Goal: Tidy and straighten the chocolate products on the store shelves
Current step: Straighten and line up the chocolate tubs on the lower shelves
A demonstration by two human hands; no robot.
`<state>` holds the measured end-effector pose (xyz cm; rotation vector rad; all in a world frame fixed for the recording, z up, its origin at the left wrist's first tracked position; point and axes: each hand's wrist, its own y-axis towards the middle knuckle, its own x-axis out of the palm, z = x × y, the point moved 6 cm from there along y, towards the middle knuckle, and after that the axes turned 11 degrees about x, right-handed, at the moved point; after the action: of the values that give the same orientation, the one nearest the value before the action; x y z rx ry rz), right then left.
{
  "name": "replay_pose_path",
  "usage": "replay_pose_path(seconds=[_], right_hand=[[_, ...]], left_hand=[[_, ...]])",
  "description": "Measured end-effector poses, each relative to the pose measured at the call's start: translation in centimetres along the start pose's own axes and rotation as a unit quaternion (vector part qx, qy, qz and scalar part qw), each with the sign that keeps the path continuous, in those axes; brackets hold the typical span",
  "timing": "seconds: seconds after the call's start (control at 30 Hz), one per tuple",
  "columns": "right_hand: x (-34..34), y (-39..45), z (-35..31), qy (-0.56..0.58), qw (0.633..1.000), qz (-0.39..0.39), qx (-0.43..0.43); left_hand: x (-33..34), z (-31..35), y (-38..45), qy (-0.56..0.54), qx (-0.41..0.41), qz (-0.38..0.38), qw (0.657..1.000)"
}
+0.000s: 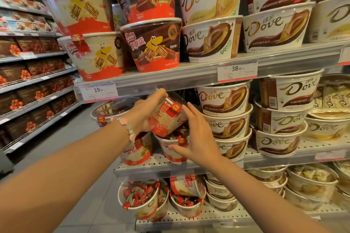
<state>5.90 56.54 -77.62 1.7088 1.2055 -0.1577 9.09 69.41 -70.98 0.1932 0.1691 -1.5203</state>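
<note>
A red and white wafer chocolate tub (168,117) is tilted on its side above the middle shelf (189,168). My left hand (145,113), with a pink bead bracelet at the wrist, grips it from the left. My right hand (197,136) lies flat against the tub's right side, its thumb touching a lower upright wafer tub (174,151). Another wafer tub (136,151) stands to the left of that one, and a tub with a clear lid (111,108) sits behind my left wrist.
Dove tubs (225,119) are stacked just right of my hands. The top shelf (170,79) holds wafer tubs (153,45) and Dove tubs, with price tags 19.90 (98,91) and 38.00 (236,71). Tilted tubs (140,198) sit on the bottom shelf. An aisle runs left.
</note>
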Motion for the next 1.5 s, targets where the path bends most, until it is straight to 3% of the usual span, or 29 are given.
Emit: replay_pose_path(seconds=[0.47, 0.6, 0.73, 0.83, 0.9, 0.93, 1.0, 1.07, 1.13, 1.27, 1.4, 1.5], right_hand=[[2.7, 2.3, -1.7, -0.035, 0.996, 0.057, 0.054], [3.2, 2.3, -2.4, -0.055, 0.991, 0.109, 0.053], [3.2, 2.5, -2.5, -0.044, 0.991, 0.117, 0.047], [2.9, 3.0, -2.1, -0.058, 0.992, 0.112, 0.028], [2.5, 3.3, -1.8, -0.071, 0.991, 0.111, 0.024], [2.3, 3.3, -1.6, -0.083, 0.99, 0.109, 0.022], [1.8, 3.4, -1.4, -0.117, 0.988, 0.099, 0.018], [1.6, 3.5, -1.6, -0.155, 0.985, 0.076, 0.007], [1.4, 3.7, -1.9, -0.186, 0.981, 0.049, -0.008], [0.9, 3.9, -2.5, -0.239, 0.97, 0.014, -0.038], [0.4, 3.8, -2.7, -0.283, 0.957, -0.009, -0.067], [0.4, 3.7, -2.5, -0.289, 0.954, -0.025, -0.07]], left_hand=[[-0.6, -1.1, 1.0, -0.004, -0.002, -0.006, 1.0], [-0.9, -1.4, 1.2, -0.002, 0.006, -0.04, 0.999], [-1.6, -1.8, -0.1, 0.021, 0.044, -0.097, 0.994], [-2.6, -1.7, -3.0, 0.108, 0.156, -0.114, 0.975], [-4.8, -1.7, -4.8, 0.238, 0.27, -0.053, 0.932], [-6.1, -1.6, -5.4, 0.315, 0.323, -0.01, 0.892], [-8.4, -1.3, -5.6, 0.461, 0.422, 0.065, 0.778], [-9.7, -1.9, -4.3, 0.567, 0.465, 0.081, 0.675], [-10.4, -2.7, -2.8, 0.616, 0.455, 0.078, 0.638], [-11.8, -4.5, 0.4, 0.654, 0.385, 0.057, 0.648], [-14.0, -4.8, 2.6, 0.576, 0.332, 0.051, 0.745], [-14.3, -5.0, 2.9, 0.541, 0.345, 0.055, 0.765]])
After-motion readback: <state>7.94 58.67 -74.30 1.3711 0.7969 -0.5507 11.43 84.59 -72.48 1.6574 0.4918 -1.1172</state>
